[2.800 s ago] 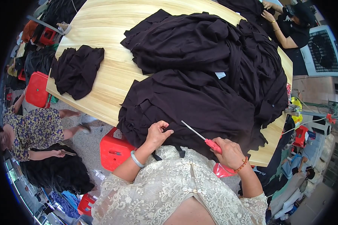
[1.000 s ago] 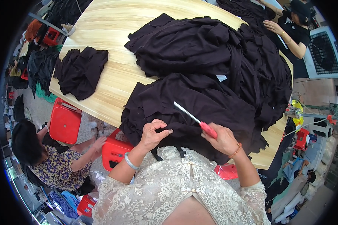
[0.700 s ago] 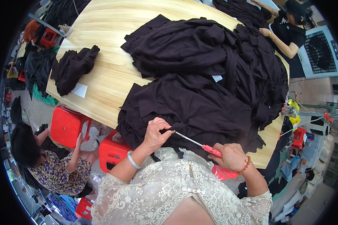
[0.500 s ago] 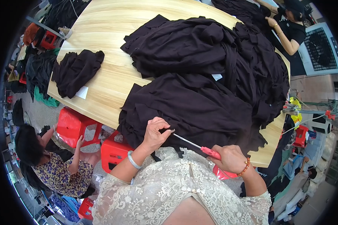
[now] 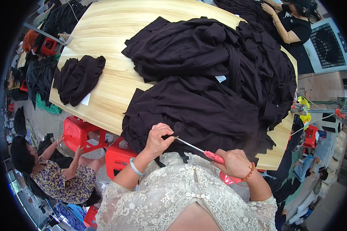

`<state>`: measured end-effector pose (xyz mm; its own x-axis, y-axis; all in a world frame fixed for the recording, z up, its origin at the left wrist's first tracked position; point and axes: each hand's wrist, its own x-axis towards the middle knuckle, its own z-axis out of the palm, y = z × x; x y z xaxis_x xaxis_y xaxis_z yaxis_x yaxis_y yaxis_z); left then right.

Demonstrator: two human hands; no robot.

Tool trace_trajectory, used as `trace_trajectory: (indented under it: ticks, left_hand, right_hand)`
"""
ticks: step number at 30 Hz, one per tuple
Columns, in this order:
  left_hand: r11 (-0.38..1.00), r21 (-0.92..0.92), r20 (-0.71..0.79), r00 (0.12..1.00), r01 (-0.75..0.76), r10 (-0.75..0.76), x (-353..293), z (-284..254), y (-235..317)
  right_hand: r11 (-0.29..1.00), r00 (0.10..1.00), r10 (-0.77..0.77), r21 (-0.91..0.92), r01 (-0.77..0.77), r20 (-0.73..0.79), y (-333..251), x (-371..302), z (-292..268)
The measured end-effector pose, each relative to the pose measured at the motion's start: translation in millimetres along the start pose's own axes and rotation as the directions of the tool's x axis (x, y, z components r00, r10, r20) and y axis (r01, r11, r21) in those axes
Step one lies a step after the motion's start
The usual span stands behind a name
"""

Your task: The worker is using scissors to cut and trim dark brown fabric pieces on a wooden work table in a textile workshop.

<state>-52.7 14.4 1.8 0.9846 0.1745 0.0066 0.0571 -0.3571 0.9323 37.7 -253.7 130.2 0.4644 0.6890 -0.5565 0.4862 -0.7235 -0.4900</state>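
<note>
Tool, a slim steel shaft with a red plastic handle (image 5: pixel 211 155), slanted over the near side of the pale wood-grain bench (image 5: pixel 113 77), its long axis running from lower right to a tip aimed up and left, at the left hand (image 5: pixel 157 139). The right hand (image 5: pixel 236 163) was wrapped around the handle, the sound place for a grip; the tool looked light and rigid. The left thumb and fingers appeared pinched on a fold of crumpled black cloth (image 5: pixel 204 111) (the exact meeting with the tip was too small to tell), heaped lengthwise left to right. It looked soft, limp and hardly fragile, best taken by an edge.
</note>
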Motion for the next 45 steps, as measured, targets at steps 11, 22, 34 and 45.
trace_trajectory:
  ticks: [11, 22, 34, 45]
  left_hand:
    - [0.993, 0.094, 0.238, 0.967, 0.064, -0.085, -8.3, -13.8, -7.9]
    - [0.285, -0.583, 0.467, 0.601, 0.761, -0.649, -3.5, 11.1, -21.4]
    - [0.305, -0.721, 0.232, 0.631, 0.622, -0.740, 10.5, 43.5, -21.7]
    - [0.633, -0.745, -0.212, 0.975, -0.208, 0.071, 27.2, -28.3, 73.6]
  right_hand:
    - [0.998, 0.994, 0.055, -0.041, -0.052, 0.089, 3.7, 0.2, 3.3]
    - [1.000, 0.995, -0.004, 0.021, 0.006, -0.096, 12.4, 10.8, 18.7]
    - [0.993, 0.993, 0.111, -0.042, -0.112, -0.039, 12.8, 11.4, 9.7]
    - [0.994, 0.986, -0.036, 0.091, 0.052, -0.162, 31.7, 55.9, 41.5]
